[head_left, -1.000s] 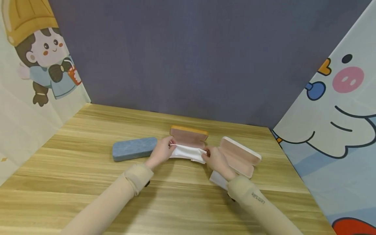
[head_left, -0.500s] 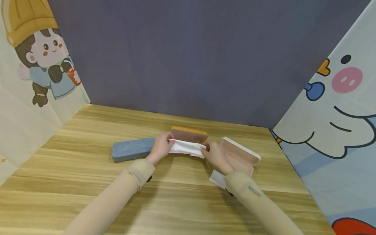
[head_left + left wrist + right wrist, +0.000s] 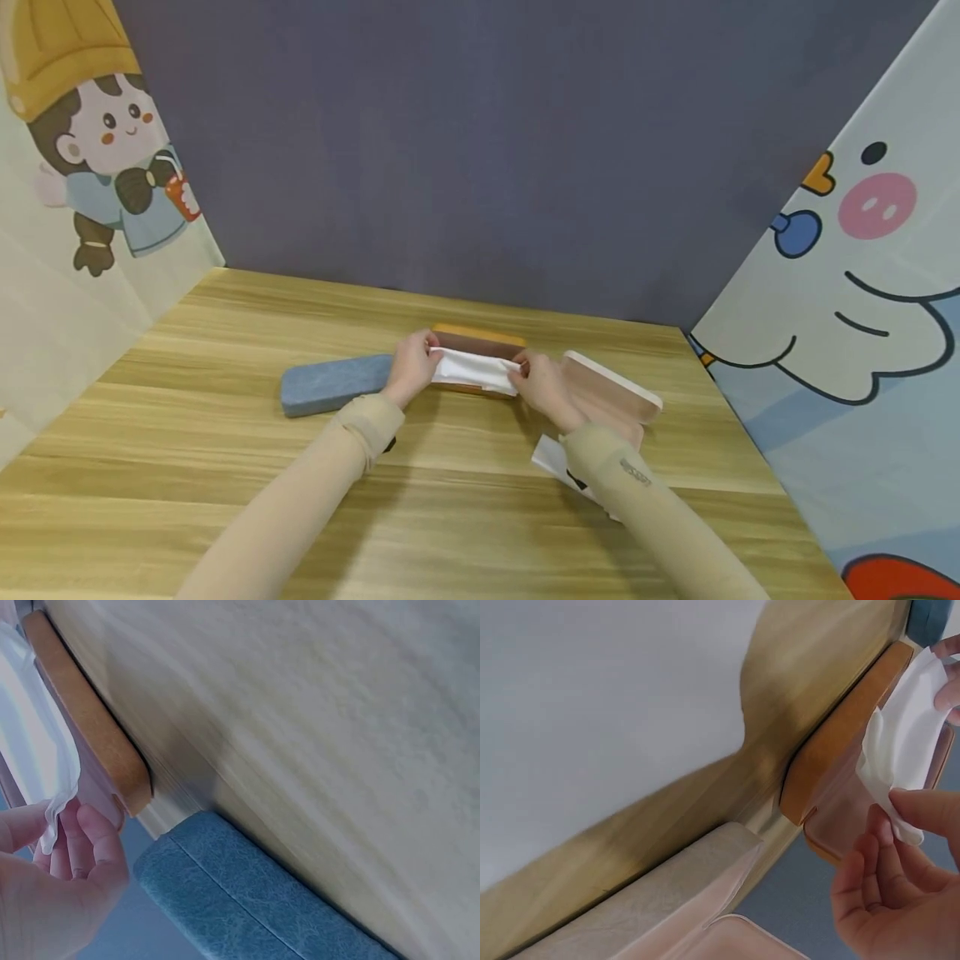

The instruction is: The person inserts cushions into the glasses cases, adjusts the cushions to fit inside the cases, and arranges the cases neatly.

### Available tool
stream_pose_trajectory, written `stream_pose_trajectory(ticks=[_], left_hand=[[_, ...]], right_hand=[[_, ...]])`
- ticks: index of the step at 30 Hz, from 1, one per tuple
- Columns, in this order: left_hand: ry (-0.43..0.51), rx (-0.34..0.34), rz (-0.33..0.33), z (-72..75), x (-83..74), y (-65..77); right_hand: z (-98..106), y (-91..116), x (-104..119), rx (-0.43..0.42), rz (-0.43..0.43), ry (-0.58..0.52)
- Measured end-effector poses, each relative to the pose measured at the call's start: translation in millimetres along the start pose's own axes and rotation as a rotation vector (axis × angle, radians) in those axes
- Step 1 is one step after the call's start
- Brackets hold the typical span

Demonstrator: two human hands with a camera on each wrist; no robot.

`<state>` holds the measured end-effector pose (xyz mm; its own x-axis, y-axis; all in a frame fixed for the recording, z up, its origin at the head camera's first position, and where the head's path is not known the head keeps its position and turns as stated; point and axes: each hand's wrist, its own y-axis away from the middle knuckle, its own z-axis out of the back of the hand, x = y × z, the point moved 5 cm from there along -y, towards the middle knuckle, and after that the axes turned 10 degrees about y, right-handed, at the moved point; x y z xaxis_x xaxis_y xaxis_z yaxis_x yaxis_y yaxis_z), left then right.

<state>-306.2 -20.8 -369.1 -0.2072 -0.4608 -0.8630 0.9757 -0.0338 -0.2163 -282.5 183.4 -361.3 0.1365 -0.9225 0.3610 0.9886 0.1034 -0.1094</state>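
Observation:
Both hands hold a folded white cloth [image 3: 474, 369] stretched lengthwise over an orange glasses case [image 3: 480, 337], which stands open with its lid raised at the back. My left hand [image 3: 411, 368] pinches the cloth's left end between thumb and fingers. At the other end, my right hand [image 3: 543, 387] pinches a corner, its thumb on top in the right wrist view. That view also shows the case's pinkish lining [image 3: 840, 814] below the cloth. In the head view the cloth covers most of the case's inside.
A closed blue glasses case [image 3: 333, 385] lies just left of my left hand. To the right, a whitish glasses case [image 3: 611, 392] with pink lining stands open. A flat white piece [image 3: 551, 455] lies partly under my right forearm. A dark grey wall [image 3: 450, 150] rises behind the table.
Both hands have carried the cloth away from me, toward the raised orange lid. The case's front edge now shows below the cloth. More of the flat white piece shows beside my right sleeve.

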Motion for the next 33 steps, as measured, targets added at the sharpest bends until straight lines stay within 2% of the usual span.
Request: stream_pose_trajectory(ticks=[8,13,22,29,33], left_hand=[[-0.009,-0.025,-0.002,-5.1,0.8,-5.0],[0.005,-0.024,0.004,-9.1,4.3,-7.2],[-0.023,-0.066,0.009,-11.9,11.3,-8.6],[-0.069,-0.106,-0.013,-14.5,14.9,-9.5],[-0.081,-0.096,0.006,-15.9,15.8,-9.8]], right_hand=[[-2,-10,-5,0.058,-0.053,-0.002],[-5,-15,-10,0.067,-0.069,-0.038],[-13,-19,-17,0.099,-0.115,-0.066],[-17,-21,-17,0.064,-0.113,0.007],[-18,-21,-16,0.054,-0.103,0.019]])
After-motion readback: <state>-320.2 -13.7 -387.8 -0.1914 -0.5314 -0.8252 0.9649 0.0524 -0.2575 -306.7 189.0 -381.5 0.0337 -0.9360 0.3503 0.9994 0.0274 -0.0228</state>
